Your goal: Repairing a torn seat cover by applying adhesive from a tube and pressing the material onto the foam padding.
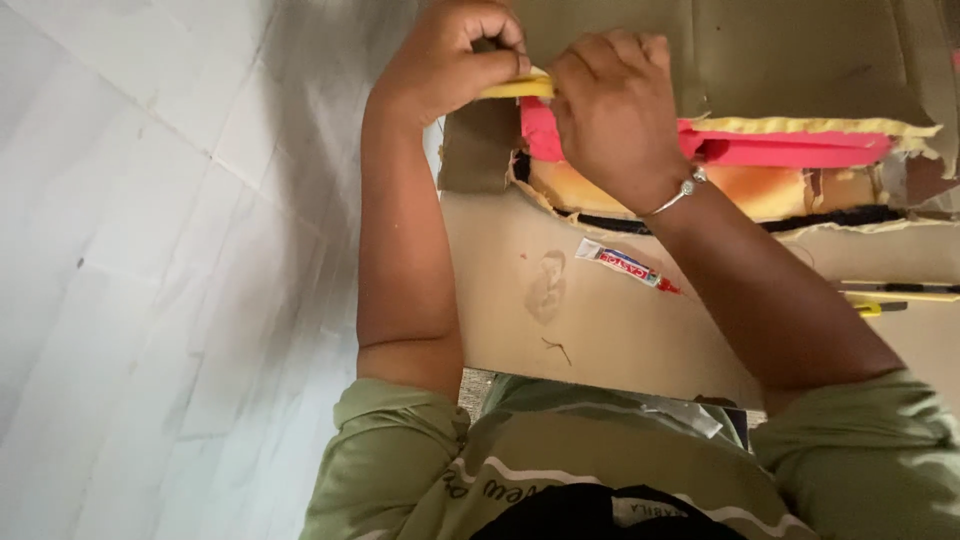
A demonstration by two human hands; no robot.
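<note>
The yellow foam strip (520,88) sits at twelve o'clock, pinched in the left hand (450,60) while the right hand (615,115) presses it against the red foam layer (790,148). Uneven pressure could leave it crooked. The glue tube (625,265), at five o'clock on the cardboard sheet (600,330), looks capped; contents unseen.

Both hands (455,62) (612,105) pinch a yellow strip (518,88) over cardboard (600,320).
</note>
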